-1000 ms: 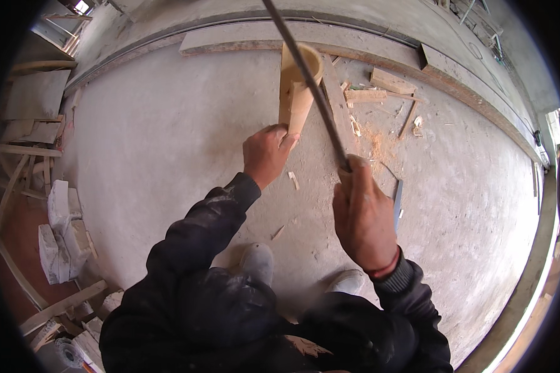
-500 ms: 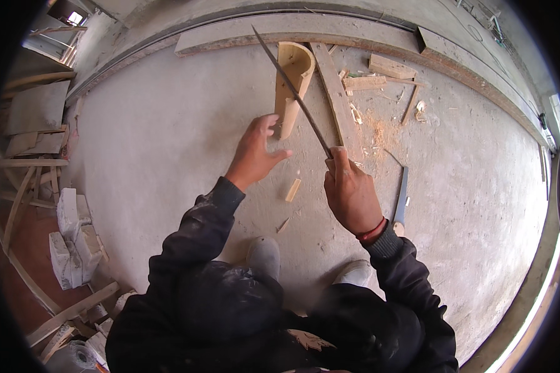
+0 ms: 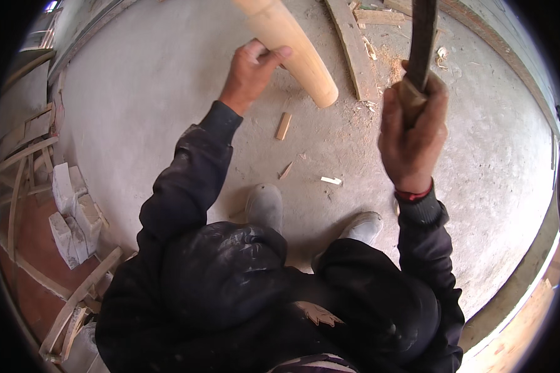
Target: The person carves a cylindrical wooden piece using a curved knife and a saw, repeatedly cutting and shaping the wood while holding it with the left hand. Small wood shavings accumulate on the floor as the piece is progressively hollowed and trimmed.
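Note:
My left hand (image 3: 250, 73) grips the edge of a pale, thick half-round length of split bamboo (image 3: 305, 59), thumb on top and fingers curled below. Its rounded outer side faces up, and the far end runs out of the picture. My right hand (image 3: 415, 133) is closed round the wooden handle of a machete (image 3: 424, 43). The dark blade points up and away, its tip beyond the upper edge. A gap of bare floor separates the machete from the bamboo.
A wooden plank (image 3: 353, 50) lies past the bamboo, with offcuts (image 3: 379, 17) and shavings by it. Small chips (image 3: 283, 126) are on the concrete near my shoes (image 3: 264, 208). White blocks (image 3: 74, 217) and loose timber (image 3: 81, 304) stand at the left.
My left hand has taken hold of the bamboo, which is now turned rounded side up. My right hand has swung the machete rightward and raised it, away from the bamboo. The view has shifted.

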The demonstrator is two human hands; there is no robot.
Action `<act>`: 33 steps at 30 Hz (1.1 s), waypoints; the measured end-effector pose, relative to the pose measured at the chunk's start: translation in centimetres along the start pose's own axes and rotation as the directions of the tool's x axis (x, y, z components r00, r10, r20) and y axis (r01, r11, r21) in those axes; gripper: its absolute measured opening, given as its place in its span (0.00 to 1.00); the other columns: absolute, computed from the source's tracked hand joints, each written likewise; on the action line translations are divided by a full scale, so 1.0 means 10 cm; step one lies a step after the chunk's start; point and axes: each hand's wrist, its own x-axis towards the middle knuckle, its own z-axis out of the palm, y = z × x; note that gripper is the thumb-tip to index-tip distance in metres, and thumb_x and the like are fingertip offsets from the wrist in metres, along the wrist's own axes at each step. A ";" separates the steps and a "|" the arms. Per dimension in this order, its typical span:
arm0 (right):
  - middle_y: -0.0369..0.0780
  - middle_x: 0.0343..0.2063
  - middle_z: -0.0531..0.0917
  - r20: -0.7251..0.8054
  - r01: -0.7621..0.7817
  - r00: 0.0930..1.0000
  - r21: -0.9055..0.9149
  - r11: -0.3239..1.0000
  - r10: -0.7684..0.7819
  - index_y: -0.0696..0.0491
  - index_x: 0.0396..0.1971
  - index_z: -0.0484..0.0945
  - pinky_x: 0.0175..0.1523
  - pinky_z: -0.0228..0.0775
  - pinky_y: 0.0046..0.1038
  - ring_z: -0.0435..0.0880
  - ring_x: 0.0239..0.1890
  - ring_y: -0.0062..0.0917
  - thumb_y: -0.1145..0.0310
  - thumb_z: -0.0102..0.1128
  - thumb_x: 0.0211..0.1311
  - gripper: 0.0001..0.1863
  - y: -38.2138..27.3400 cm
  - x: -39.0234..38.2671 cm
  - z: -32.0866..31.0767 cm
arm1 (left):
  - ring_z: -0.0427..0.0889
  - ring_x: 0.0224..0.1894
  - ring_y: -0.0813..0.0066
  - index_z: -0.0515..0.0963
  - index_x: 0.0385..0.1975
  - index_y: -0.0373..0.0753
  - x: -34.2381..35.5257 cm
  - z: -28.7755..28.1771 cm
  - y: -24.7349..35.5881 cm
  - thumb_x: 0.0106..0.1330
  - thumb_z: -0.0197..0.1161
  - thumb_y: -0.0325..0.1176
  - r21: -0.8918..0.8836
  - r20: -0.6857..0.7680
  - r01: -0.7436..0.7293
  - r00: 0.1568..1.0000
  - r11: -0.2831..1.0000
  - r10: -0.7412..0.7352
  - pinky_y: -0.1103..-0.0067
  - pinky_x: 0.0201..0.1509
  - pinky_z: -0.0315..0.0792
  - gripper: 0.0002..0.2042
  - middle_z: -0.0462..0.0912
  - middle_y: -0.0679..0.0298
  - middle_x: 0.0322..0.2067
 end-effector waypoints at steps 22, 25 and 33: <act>0.48 0.31 0.87 0.192 -0.688 0.696 -0.097 0.719 0.692 0.60 0.67 0.72 0.48 0.78 0.40 0.88 0.35 0.38 0.71 0.62 0.73 0.25 0.64 -1.32 -0.39 | 0.86 0.48 0.58 0.81 0.50 0.37 -0.89 0.12 -0.82 0.69 0.68 0.25 0.466 0.399 0.041 0.882 0.884 -0.251 0.67 0.52 0.80 0.11 0.81 0.57 0.46; 0.47 0.28 0.86 0.143 -0.794 0.596 -0.035 0.606 0.790 0.60 0.67 0.75 0.47 0.79 0.37 0.88 0.35 0.35 0.69 0.62 0.76 0.24 0.63 -1.37 -0.47 | 0.88 0.44 0.69 0.80 0.44 0.35 -0.66 0.34 -0.43 0.70 0.69 0.25 0.260 0.341 0.311 0.856 0.914 -0.388 0.73 0.47 0.82 0.07 0.82 0.59 0.45; 0.53 0.44 0.85 0.116 -0.568 0.818 0.004 0.823 0.564 0.53 0.73 0.71 0.47 0.79 0.41 0.87 0.42 0.48 0.73 0.63 0.73 0.30 0.86 -1.19 -0.30 | 0.87 0.44 0.76 0.82 0.42 0.32 0.37 1.06 0.26 0.72 0.69 0.23 0.201 0.357 -0.121 0.933 0.972 0.043 0.76 0.50 0.84 0.04 0.84 0.63 0.44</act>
